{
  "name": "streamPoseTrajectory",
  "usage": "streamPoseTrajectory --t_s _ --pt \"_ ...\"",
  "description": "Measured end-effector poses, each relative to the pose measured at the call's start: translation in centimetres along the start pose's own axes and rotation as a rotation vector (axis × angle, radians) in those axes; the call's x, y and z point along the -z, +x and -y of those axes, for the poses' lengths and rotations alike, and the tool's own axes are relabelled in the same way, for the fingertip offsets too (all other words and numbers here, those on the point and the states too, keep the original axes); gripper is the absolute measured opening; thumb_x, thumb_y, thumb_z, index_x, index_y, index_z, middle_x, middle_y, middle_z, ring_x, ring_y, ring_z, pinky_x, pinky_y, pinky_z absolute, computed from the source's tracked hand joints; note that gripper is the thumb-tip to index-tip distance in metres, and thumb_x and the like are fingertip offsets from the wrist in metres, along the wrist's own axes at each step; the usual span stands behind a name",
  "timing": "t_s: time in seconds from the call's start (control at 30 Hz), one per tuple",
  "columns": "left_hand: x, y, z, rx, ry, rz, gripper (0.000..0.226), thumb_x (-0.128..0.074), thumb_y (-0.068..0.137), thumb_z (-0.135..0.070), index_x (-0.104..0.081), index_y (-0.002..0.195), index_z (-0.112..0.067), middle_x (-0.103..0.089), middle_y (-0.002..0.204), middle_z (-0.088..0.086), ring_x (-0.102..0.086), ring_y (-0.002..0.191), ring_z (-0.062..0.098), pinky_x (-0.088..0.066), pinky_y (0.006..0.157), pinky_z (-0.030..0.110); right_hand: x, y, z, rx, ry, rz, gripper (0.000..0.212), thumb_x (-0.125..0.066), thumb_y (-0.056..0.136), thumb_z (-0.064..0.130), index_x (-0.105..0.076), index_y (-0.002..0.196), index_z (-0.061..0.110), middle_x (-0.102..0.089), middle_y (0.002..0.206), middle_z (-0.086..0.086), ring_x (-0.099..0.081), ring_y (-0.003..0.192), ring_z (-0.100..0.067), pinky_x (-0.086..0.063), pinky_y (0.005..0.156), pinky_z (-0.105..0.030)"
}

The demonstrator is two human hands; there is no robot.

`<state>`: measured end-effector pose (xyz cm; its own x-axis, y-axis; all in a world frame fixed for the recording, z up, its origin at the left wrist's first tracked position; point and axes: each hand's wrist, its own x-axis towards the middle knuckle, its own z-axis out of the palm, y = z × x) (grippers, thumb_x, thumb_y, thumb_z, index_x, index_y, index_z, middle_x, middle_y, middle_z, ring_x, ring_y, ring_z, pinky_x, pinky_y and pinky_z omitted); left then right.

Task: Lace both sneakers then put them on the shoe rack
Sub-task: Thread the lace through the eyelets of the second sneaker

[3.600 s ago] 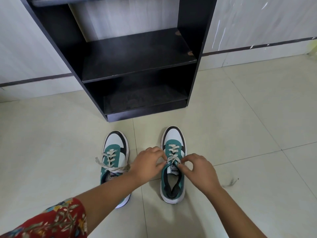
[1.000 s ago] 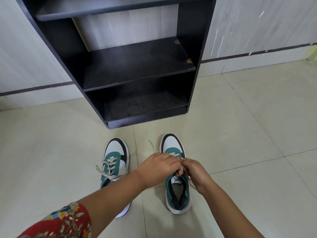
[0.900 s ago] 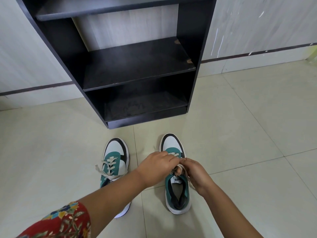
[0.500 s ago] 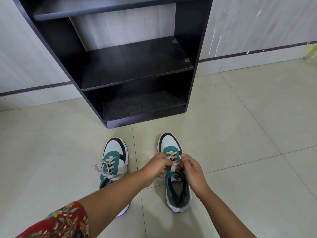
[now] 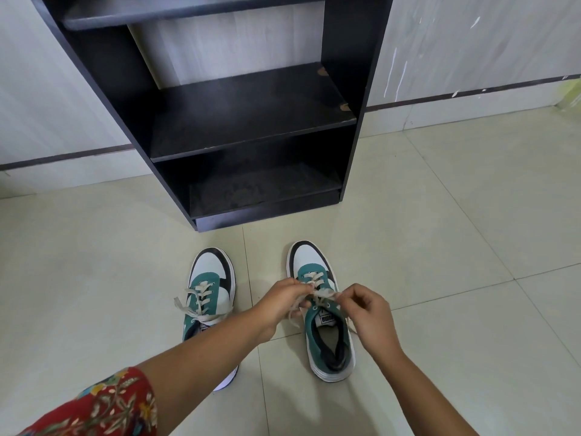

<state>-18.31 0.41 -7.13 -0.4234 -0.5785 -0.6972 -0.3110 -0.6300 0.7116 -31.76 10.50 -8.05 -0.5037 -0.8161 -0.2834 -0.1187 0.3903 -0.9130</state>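
Two teal, white and black sneakers stand side by side on the tiled floor, toes toward the rack. The left sneaker (image 5: 210,287) has its cream lace tied in a loose bow, and my left forearm covers its heel. Over the tongue of the right sneaker (image 5: 327,335), my left hand (image 5: 284,302) and my right hand (image 5: 366,313) each pinch a part of its cream lace (image 5: 322,294), pulled sideways between them. The black shoe rack (image 5: 248,121) stands just beyond the sneakers with bare shelves.
A pale wall with a dark skirting stripe (image 5: 471,92) runs behind the rack. Light floor tiles (image 5: 456,247) spread to the right and left of the sneakers. A yellowish object (image 5: 570,96) shows at the far right edge.
My hands, bunched together over the right sneaker's tongue, have drawn apart sideways, stretching the lace between them. The left sneaker has not moved.
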Motion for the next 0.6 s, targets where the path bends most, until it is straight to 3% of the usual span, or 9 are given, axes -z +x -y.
streamPoseTrajectory --t_s 0.1,0.2,0.33,0.4,0.5,0.6 --pt "0.7 0.0 0.8 0.054 -0.041 -0.049 0.01 -0.058 0.089 -0.024 -0.057 0.083 -0.016 -0.062 0.079 -0.001 -0.059 0.073 0.013 -0.045 0.069 0.027 -0.1 -0.1 -0.6 -0.266 0.334 -0.09 0.021 -0.054 0.083 0.011 -0.052 0.062 0.005 -0.044 0.058 -0.005 -0.039 0.055 -0.019 -0.038 0.058 -0.03" --pt "2.3 -0.1 1.5 0.114 -0.178 -0.118 0.018 -0.057 0.089 -0.026 -0.059 0.075 -0.016 -0.057 0.077 -0.001 -0.054 0.066 0.012 -0.041 0.063 0.025 -0.2 0.0 -1.3 -0.48 0.703 -0.133 0.019 -0.047 0.086 0.011 -0.051 0.068 0.012 -0.045 0.062 0.001 -0.04 0.051 -0.015 -0.038 0.048 -0.025" --pt "2.3 -0.5 2.1 0.045 -0.433 0.002 0.035 -0.05 0.093 -0.023 -0.071 0.066 -0.017 -0.065 0.079 0.001 -0.049 0.053 0.013 -0.038 0.054 0.024 -1.1 -0.2 -1.8 -0.487 1.118 0.002 0.02 -0.041 0.085 0.014 -0.052 0.068 0.016 -0.066 0.073 -0.002 -0.043 0.04 -0.011 -0.03 0.032 -0.018" --pt "1.7 -0.6 2.3 0.015 -0.414 0.032 0.033 -0.045 0.095 -0.028 -0.066 0.072 -0.019 -0.066 0.074 -0.001 -0.045 0.046 0.012 -0.037 0.051 0.024 -1.7 0.1 -1.8 -0.484 1.221 0.04 0.02 -0.04 0.084 0.016 -0.045 0.065 0.019 -0.061 0.059 0.001 -0.041 0.037 -0.011 -0.032 0.033 -0.018" --pt "2.0 -0.1 2.4 -0.047 -0.111 -0.02 0.028 -0.043 0.097 -0.032 -0.047 0.073 -0.019 -0.052 0.061 -0.004 -0.04 0.046 0.011 -0.034 0.05 0.025 -2.2 0.6 -2.0 -0.513 1.301 0.021 0.018 -0.045 0.074 0.014 -0.036 0.06 0.019 -0.04 0.045 0.005 -0.035 0.035 -0.009 -0.03 0.034 -0.018" --pt "3.7 0.5 2.9 -0.388 0.779 -0.012 0.025 -0.04 0.098 -0.032 -0.039 0.076 -0.02 -0.048 0.069 -0.006 -0.051 0.069 0.017 -0.038 0.063 0.032 -2.4 0.8 -2.7 -0.552 1.359 -0.023 0.018 -0.045 0.066 0.013 -0.031 0.057 0.019 -0.033 0.041 0.006 -0.03 0.031 -0.008 -0.025 0.032 -0.019"
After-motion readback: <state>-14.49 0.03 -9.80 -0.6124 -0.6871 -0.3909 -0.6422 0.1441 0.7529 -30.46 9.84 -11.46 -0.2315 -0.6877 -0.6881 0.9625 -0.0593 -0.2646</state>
